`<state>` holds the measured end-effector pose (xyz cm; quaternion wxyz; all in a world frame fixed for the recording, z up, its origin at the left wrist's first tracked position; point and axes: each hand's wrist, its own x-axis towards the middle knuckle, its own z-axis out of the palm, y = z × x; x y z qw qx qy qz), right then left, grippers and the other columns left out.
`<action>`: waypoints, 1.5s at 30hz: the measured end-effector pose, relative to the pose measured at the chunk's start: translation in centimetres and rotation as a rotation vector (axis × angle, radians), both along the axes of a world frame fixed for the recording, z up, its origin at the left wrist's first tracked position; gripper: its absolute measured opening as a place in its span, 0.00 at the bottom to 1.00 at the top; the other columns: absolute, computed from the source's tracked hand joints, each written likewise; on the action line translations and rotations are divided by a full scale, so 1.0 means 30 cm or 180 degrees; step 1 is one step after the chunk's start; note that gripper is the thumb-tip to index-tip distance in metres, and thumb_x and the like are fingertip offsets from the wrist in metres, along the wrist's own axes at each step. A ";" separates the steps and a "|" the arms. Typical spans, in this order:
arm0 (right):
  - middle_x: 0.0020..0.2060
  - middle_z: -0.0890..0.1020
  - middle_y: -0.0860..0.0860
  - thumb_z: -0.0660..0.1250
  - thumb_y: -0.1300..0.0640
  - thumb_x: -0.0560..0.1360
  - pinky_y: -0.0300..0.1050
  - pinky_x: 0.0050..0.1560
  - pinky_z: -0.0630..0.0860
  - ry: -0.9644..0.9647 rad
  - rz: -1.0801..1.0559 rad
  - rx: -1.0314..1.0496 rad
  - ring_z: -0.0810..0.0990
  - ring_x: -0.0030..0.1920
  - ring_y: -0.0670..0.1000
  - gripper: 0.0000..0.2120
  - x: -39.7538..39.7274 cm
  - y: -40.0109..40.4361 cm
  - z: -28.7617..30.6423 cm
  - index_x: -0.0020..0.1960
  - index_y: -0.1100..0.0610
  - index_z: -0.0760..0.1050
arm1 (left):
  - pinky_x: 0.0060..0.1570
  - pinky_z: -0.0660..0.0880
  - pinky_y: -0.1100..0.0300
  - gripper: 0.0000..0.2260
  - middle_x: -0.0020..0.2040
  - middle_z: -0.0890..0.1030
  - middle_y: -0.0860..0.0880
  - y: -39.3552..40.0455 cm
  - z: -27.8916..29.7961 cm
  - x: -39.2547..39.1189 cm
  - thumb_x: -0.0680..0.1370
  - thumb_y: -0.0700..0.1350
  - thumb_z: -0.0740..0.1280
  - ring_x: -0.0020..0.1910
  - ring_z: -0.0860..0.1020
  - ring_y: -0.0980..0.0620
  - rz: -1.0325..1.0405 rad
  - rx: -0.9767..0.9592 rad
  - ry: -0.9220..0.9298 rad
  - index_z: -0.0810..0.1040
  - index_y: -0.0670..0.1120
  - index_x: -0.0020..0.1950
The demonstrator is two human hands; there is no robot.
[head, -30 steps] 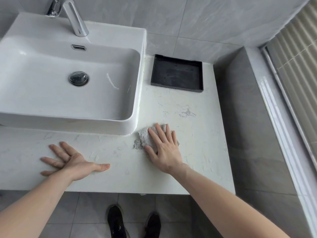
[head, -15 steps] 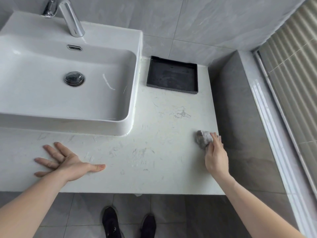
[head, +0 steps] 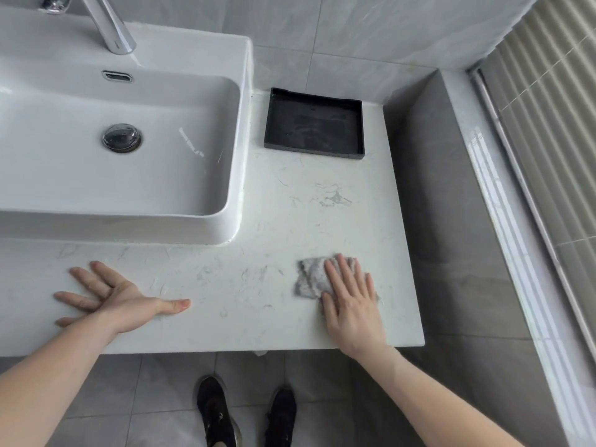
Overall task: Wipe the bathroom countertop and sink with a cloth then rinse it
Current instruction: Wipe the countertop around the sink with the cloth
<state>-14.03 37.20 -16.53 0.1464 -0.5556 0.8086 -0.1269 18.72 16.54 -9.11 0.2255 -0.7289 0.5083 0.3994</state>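
Observation:
A white marbled countertop [head: 283,221] runs under a white rectangular vessel sink [head: 235,175] at the left. Above the basin stands a chrome tap [head: 111,27], and a chrome drain plug [head: 122,137] sits in the bowl. A crumpled grey cloth [head: 311,280] lies flat on the counter near its front right corner. My right hand [head: 353,301] presses down on the cloth's right part, fingers flat and together. Farther left, my left hand [head: 119,300] rests palm down on the counter in front of the sink, fingers spread, holding nothing.
A black square tray [head: 358,130] stands at the back of the counter by the tiled wall. A grey tiled ledge [head: 451,221] borders the counter's right edge, with window blinds [head: 554,124] beyond. My black shoes [head: 214,411] show on the floor tiles below.
My right hand slid the cloth from beside the sink's corner out to the counter's right edge, then back leftward and flat. The left hand has stayed planted.

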 end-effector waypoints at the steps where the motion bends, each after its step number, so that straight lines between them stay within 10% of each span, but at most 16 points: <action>1: 0.84 0.49 0.44 0.53 0.49 0.85 0.55 0.83 0.44 -0.0003 -0.0191 0.0007 0.42 0.84 0.51 0.29 -0.059 0.032 0.000 0.84 0.44 0.50 | 0.73 0.37 0.27 0.87 0.78 0.22 0.45 0.000 0.000 0.000 0.39 0.78 0.76 0.77 0.26 0.32 0.0004 -0.0007 0.0014 0.23 0.48 0.77; 6: 0.78 0.66 0.42 0.57 0.63 0.85 0.53 0.77 0.64 -0.0336 -0.1087 -0.0360 0.60 0.81 0.48 0.23 -0.290 0.164 0.020 0.78 0.51 0.69 | 0.73 0.37 0.26 0.86 0.78 0.22 0.45 0.002 0.007 -0.002 0.42 0.77 0.77 0.77 0.27 0.32 0.0014 -0.0032 0.0046 0.23 0.48 0.78; 11: 0.78 0.68 0.43 0.57 0.62 0.85 0.24 0.72 0.56 -0.0909 -0.1671 -0.0691 0.61 0.79 0.41 0.22 -0.268 0.151 0.090 0.77 0.49 0.70 | 0.72 0.38 0.26 0.85 0.78 0.22 0.45 0.006 0.011 -0.002 0.42 0.77 0.78 0.77 0.26 0.33 0.0021 -0.0030 0.0033 0.23 0.48 0.78; 16: 0.81 0.59 0.43 0.60 0.65 0.83 0.53 0.83 0.47 -0.0878 -0.0535 -0.0316 0.50 0.83 0.49 0.27 -0.035 0.042 0.066 0.79 0.47 0.66 | 0.74 0.36 0.28 0.87 0.78 0.22 0.44 0.006 0.004 -0.003 0.40 0.77 0.77 0.77 0.26 0.32 0.0041 -0.0060 0.0056 0.24 0.47 0.78; 20: 0.83 0.46 0.40 0.53 0.48 0.85 0.59 0.79 0.32 -0.0346 0.0434 0.0192 0.34 0.82 0.54 0.26 0.195 -0.011 0.048 0.83 0.42 0.54 | 0.74 0.35 0.30 0.85 0.78 0.23 0.43 0.012 0.011 -0.010 0.43 0.75 0.79 0.77 0.26 0.32 0.0021 -0.0099 0.0035 0.25 0.46 0.79; 28: 0.83 0.41 0.43 0.50 0.41 0.86 0.55 0.81 0.35 -0.0011 0.0098 0.0291 0.34 0.82 0.51 0.30 0.116 0.097 0.037 0.84 0.41 0.42 | 0.75 0.34 0.30 0.85 0.78 0.22 0.44 0.009 0.007 -0.009 0.44 0.75 0.79 0.77 0.25 0.32 0.0035 -0.0100 0.0013 0.24 0.46 0.78; 37: 0.82 0.54 0.42 0.53 0.57 0.87 0.57 0.74 0.69 -0.0474 -0.1587 -0.0050 0.52 0.82 0.46 0.26 -0.203 0.301 0.055 0.83 0.49 0.55 | 0.75 0.35 0.29 0.86 0.78 0.22 0.44 0.002 0.000 0.002 0.42 0.76 0.79 0.76 0.25 0.32 0.0046 -0.0074 0.0061 0.24 0.46 0.78; 45: 0.84 0.49 0.44 0.53 0.58 0.87 0.55 0.83 0.46 -0.0785 -0.0559 -0.0068 0.41 0.83 0.46 0.27 0.140 0.104 0.073 0.84 0.49 0.53 | 0.74 0.38 0.28 0.87 0.77 0.21 0.44 -0.001 0.001 0.002 0.39 0.78 0.75 0.77 0.26 0.32 0.0001 -0.0003 0.0007 0.23 0.47 0.77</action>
